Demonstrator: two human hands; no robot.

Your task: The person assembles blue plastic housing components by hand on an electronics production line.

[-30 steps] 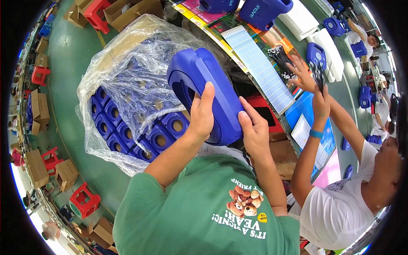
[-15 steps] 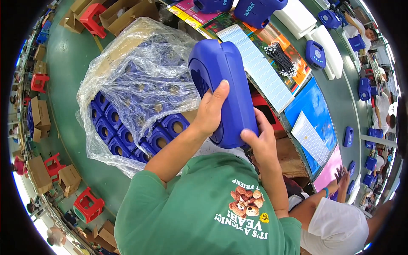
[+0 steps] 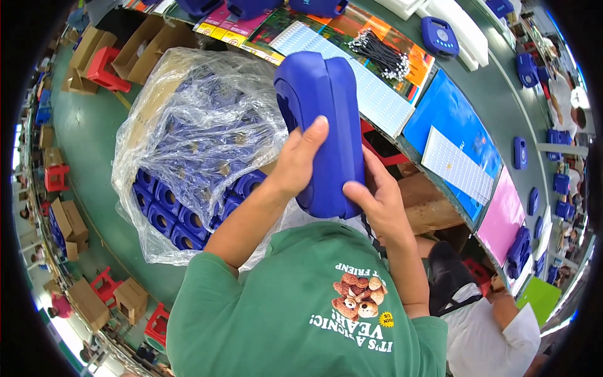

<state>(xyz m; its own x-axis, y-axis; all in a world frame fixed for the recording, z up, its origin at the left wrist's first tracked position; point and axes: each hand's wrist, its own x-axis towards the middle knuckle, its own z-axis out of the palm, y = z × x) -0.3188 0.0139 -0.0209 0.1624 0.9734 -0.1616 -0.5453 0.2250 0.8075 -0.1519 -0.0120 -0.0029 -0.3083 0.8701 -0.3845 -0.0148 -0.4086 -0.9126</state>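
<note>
A blue plastic housing [image 3: 333, 132] with rounded edges and a seam down its middle is held up before my chest, standing nearly upright. My left hand [image 3: 298, 158] grips its left side, thumb lying along the front face and the fingers mostly hidden behind. Low on the right side, my right hand [image 3: 379, 200] holds it with the thumb near the bottom corner. On the left, a large carton lined with clear plastic film [image 3: 201, 119] contains rows of similar blue housings [image 3: 166, 196] with round openings.
Along the right runs a workbench with white perforated strips [image 3: 342, 72], a bundle of black cables [image 3: 383, 55], a blue sheet [image 3: 449, 119] and a pink sheet [image 3: 502, 217]. A co-worker in white [image 3: 493, 336] sits at right. Cartons [image 3: 88, 60] and a red stool [image 3: 107, 70] stand upper left.
My view has turned, so the bench and carton sit differently in it. Both hands keep their hold on the blue housing, which is slightly more upright. The co-worker's hand has drawn back.
</note>
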